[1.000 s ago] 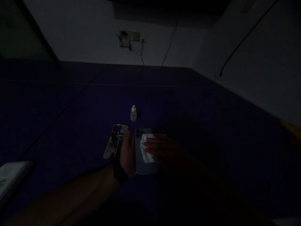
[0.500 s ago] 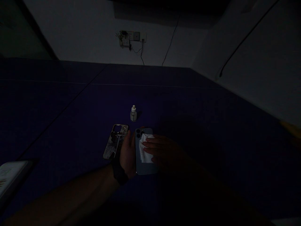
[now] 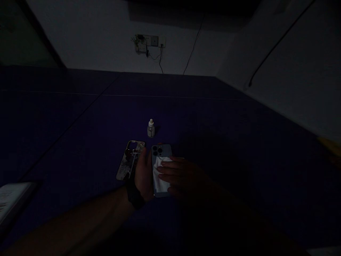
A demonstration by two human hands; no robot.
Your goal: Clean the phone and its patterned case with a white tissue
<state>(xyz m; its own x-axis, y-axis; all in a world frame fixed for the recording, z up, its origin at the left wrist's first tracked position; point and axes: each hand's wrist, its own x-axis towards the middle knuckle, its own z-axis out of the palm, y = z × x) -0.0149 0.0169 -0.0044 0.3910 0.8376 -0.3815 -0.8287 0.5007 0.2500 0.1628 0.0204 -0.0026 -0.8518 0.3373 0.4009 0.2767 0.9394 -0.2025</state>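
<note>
You held the phone (image 3: 167, 150) in your left hand (image 3: 144, 177), near the middle of the scene, its back facing you and its camera lenses at the far left corner. Your left thumb lay along the phone's left edge and the other fingers wrapped beneath it, with a bit of fingertip showing past the far edge, so that grip was closed around the phone. Whether the phone touched the dark purple surface (image 3: 213, 121) below, you could not tell from this view.

Your right hand (image 3: 181, 174) lay over a white cloth (image 3: 161, 183), its fingers stretched out and slightly parted, resting on the cloth against the back of the phone. The thumb was lost in shadow, so it could not be told whether you also pinched the cloth.

A dark band (image 3: 135, 195) circled your left wrist. Just left of that hand, a patterned phone case (image 3: 129, 161) lay flat, its camera cutout toward the far side. Beyond the phone stood a small white-capped bottle (image 3: 151, 130), upright. A white box-like object (image 3: 16, 195) sat at the near left, well apart from your hands.
</note>
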